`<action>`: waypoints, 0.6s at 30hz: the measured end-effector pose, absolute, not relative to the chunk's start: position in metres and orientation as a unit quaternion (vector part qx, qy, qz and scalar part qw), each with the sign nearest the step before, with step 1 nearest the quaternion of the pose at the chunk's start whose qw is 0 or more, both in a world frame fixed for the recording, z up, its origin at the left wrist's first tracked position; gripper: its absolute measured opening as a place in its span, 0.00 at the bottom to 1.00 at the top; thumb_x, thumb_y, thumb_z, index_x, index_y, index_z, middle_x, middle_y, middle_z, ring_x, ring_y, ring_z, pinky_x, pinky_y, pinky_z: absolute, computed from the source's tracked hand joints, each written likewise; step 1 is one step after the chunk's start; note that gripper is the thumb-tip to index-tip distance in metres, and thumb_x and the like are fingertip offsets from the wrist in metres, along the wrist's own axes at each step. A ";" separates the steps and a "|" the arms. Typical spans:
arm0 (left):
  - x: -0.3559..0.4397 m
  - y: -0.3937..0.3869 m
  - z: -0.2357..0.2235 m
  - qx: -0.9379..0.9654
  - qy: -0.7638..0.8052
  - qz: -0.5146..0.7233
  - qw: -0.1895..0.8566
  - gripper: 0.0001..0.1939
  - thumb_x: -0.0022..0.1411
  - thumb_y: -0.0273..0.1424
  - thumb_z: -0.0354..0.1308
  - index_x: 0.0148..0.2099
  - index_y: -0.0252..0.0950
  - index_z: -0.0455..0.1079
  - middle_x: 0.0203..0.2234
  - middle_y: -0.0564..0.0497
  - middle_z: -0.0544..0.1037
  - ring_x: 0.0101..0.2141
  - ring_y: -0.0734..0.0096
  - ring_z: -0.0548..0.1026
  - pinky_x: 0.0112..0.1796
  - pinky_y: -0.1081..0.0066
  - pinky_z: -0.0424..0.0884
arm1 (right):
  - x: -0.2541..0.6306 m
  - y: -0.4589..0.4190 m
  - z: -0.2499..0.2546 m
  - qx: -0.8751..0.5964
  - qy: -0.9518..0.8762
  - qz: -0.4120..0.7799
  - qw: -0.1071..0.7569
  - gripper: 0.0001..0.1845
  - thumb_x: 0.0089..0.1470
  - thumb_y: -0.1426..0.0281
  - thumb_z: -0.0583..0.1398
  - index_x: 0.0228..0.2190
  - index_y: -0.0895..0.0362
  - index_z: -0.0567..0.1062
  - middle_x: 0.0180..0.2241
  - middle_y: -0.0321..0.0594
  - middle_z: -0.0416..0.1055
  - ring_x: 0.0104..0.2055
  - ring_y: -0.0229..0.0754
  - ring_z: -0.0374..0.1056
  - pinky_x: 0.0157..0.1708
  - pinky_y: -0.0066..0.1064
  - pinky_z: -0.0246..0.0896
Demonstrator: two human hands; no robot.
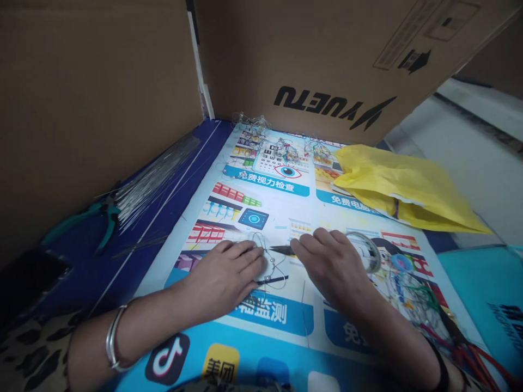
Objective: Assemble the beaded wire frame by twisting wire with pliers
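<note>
My left hand (235,267) lies palm down on the printed sheet, its fingers pressed together over a bent thin wire piece (284,267). The wire loops out past my fingertips, with small silvery beads on it. A short dark strip (273,280) sticks out by my thumb. My right hand (330,261) is closed round a dark pointed tool (281,249). Its narrow tip points left at the wire. The tool's grip is hidden in my fist, so its exact kind cannot be made out. A roll of clear tape (373,253) stands just behind my right hand.
Teal-handled pliers (108,218) and a bundle of straight wires (153,182) lie left. Tangled wires (253,125) sit at the back, more wire pieces (412,299) at right. A yellow bag (404,179) lies right. Cardboard (327,54) walls the back.
</note>
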State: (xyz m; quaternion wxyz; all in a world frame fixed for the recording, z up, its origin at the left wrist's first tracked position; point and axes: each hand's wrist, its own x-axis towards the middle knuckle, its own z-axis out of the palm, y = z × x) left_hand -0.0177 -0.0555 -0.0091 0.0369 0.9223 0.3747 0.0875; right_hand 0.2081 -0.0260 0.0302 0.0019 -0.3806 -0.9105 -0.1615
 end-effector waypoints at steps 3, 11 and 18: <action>-0.018 -0.056 -0.009 0.922 0.377 0.084 0.040 0.17 0.65 0.36 0.46 0.54 0.38 0.61 0.53 0.50 0.68 0.53 0.61 0.61 0.45 0.61 0.58 | 0.211 -0.028 0.024 -0.399 -0.904 -0.150 0.014 0.04 0.52 0.76 0.58 0.29 0.57 0.71 0.26 0.37 0.66 0.30 0.41 0.52 0.29 0.34 0.39; -0.019 -0.054 -0.008 0.919 0.382 0.081 0.050 0.17 0.65 0.36 0.46 0.55 0.40 0.61 0.55 0.51 0.66 0.54 0.60 0.60 0.47 0.59 0.58 | 0.211 -0.029 0.022 -0.419 -0.893 -0.166 0.007 0.06 0.54 0.76 0.56 0.33 0.58 0.73 0.28 0.39 0.68 0.32 0.42 0.55 0.31 0.34 0.41; -0.025 -0.046 -0.010 0.896 0.407 0.135 0.114 0.17 0.64 0.34 0.49 0.55 0.40 0.62 0.58 0.51 0.62 0.57 0.61 0.58 0.52 0.58 0.60 | 0.210 -0.021 0.018 -0.447 -0.870 -0.208 0.005 0.11 0.55 0.76 0.54 0.39 0.60 0.73 0.31 0.42 0.69 0.34 0.44 0.56 0.32 0.36 0.43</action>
